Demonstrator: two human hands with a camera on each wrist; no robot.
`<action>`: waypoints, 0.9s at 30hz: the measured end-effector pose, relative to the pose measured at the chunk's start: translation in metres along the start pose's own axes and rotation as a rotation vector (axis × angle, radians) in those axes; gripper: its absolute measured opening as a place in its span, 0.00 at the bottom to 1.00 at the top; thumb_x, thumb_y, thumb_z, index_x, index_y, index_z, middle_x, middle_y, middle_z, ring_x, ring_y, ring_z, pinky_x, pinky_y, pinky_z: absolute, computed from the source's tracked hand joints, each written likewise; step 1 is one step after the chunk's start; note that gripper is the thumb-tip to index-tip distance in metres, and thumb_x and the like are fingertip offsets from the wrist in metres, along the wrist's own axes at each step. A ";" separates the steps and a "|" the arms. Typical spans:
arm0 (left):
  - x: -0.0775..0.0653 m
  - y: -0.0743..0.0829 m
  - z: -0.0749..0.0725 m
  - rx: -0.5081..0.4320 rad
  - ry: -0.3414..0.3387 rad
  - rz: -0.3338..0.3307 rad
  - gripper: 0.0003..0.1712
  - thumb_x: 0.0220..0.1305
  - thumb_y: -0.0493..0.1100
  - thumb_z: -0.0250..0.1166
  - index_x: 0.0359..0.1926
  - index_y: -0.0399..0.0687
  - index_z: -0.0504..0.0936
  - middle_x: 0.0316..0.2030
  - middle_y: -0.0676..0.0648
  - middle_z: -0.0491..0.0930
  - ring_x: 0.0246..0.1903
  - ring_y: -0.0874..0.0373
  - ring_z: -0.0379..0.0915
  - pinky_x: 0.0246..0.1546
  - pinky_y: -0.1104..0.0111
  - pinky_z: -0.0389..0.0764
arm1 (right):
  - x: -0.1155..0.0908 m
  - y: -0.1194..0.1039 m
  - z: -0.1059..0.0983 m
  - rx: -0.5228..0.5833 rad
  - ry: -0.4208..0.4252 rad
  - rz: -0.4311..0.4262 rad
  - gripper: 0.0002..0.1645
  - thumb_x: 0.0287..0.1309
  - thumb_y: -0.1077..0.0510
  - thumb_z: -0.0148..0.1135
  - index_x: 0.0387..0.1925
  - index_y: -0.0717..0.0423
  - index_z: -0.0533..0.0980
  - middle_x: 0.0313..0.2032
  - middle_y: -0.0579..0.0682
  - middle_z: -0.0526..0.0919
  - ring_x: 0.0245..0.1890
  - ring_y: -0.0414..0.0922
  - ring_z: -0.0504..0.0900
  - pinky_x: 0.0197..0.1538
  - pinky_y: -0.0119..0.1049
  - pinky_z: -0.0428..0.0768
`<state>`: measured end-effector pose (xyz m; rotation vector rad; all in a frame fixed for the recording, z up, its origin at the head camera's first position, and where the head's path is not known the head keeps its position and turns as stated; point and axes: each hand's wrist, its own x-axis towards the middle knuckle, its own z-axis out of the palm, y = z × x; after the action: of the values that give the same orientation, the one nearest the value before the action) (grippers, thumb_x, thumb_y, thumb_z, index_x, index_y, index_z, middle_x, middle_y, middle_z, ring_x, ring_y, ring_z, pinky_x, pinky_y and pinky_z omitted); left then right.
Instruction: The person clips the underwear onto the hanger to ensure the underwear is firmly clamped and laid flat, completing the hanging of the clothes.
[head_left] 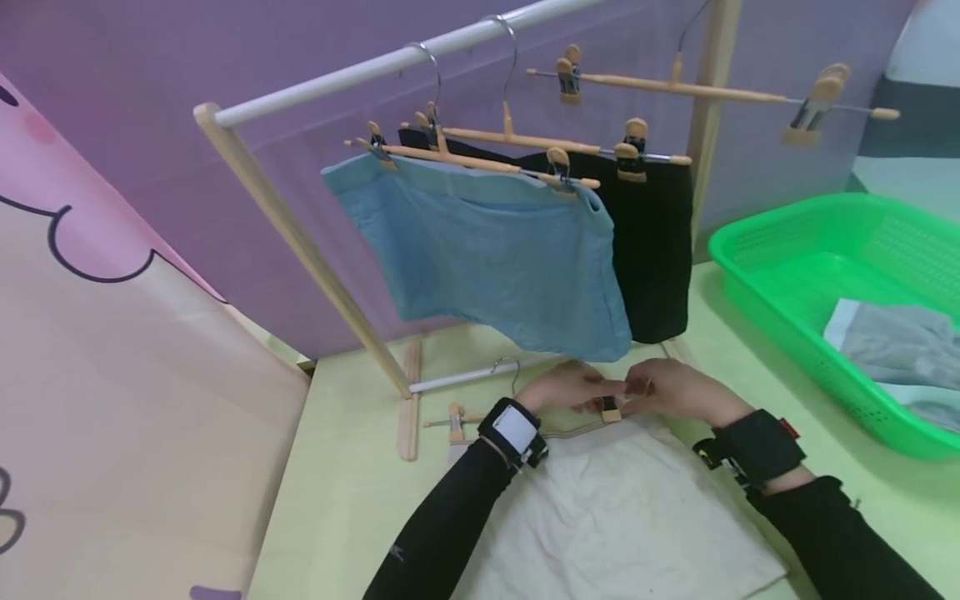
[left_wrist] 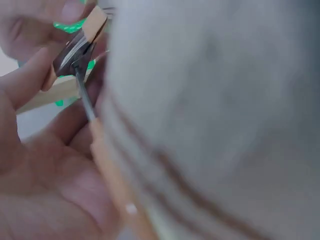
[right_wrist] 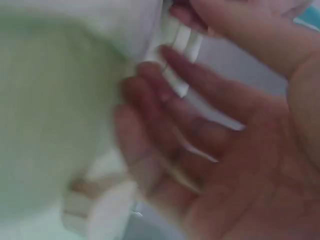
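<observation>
A cream garment (head_left: 615,508) lies on the table, brown lines along its upper edge in the left wrist view. A clip hanger (head_left: 510,377) lies along that edge, one clip (head_left: 456,423) at its left end. My left hand (head_left: 566,387) pinches the hanger's right-hand clip (left_wrist: 75,52) between thumb and fingers, the hanger's bar running past its palm. My right hand (head_left: 686,390) is close beside that clip, fingers loosely bent and thumb apart from them in the right wrist view; nothing shows in its grip.
Blue shorts (head_left: 495,250) and a black garment (head_left: 652,250) hang from clip hangers on a rack with a white rail (head_left: 360,71). Behind them hangs a bare clip hanger (head_left: 690,86). A green basket (head_left: 795,325) with grey garments (head_left: 900,342) stands at the right.
</observation>
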<state>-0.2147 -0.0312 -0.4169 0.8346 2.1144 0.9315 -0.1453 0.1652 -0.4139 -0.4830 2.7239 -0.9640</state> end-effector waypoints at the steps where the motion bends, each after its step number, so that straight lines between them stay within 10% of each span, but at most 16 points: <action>1: 0.000 -0.002 0.000 -0.052 0.013 0.002 0.22 0.72 0.53 0.60 0.29 0.40 0.84 0.28 0.48 0.82 0.29 0.61 0.77 0.32 0.72 0.78 | -0.001 -0.001 -0.001 -0.023 -0.018 0.036 0.16 0.56 0.50 0.72 0.36 0.58 0.80 0.31 0.46 0.80 0.30 0.40 0.75 0.35 0.37 0.74; 6: 0.000 -0.007 -0.002 -0.269 0.033 0.011 0.19 0.69 0.50 0.63 0.30 0.38 0.81 0.34 0.48 0.83 0.35 0.58 0.80 0.38 0.68 0.81 | -0.005 -0.006 -0.002 -0.010 -0.096 0.142 0.25 0.54 0.49 0.73 0.42 0.64 0.75 0.33 0.50 0.79 0.31 0.44 0.75 0.36 0.38 0.75; 12: 0.001 -0.008 -0.002 -0.316 0.051 0.051 0.19 0.69 0.49 0.64 0.25 0.42 0.72 0.30 0.49 0.80 0.35 0.57 0.80 0.36 0.68 0.80 | -0.007 -0.003 -0.003 0.076 -0.117 0.151 0.27 0.55 0.48 0.73 0.43 0.66 0.76 0.36 0.51 0.80 0.34 0.44 0.75 0.38 0.37 0.76; 20: 0.003 -0.007 0.000 -0.338 0.093 0.043 0.12 0.69 0.49 0.63 0.35 0.44 0.78 0.37 0.50 0.81 0.34 0.56 0.80 0.36 0.66 0.83 | -0.004 0.005 -0.005 0.225 -0.213 -0.044 0.11 0.63 0.55 0.66 0.29 0.59 0.82 0.20 0.41 0.69 0.20 0.36 0.67 0.26 0.30 0.66; 27: 0.005 -0.006 0.003 -0.346 0.158 0.121 0.09 0.71 0.46 0.61 0.38 0.45 0.77 0.36 0.51 0.79 0.30 0.57 0.80 0.31 0.70 0.74 | -0.001 0.012 -0.003 0.200 -0.116 -0.090 0.10 0.62 0.57 0.66 0.27 0.56 0.81 0.18 0.40 0.67 0.19 0.33 0.64 0.26 0.29 0.66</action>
<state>-0.2175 -0.0295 -0.4250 0.7351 1.9665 1.4198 -0.1480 0.1762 -0.4191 -0.6077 2.4893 -1.1775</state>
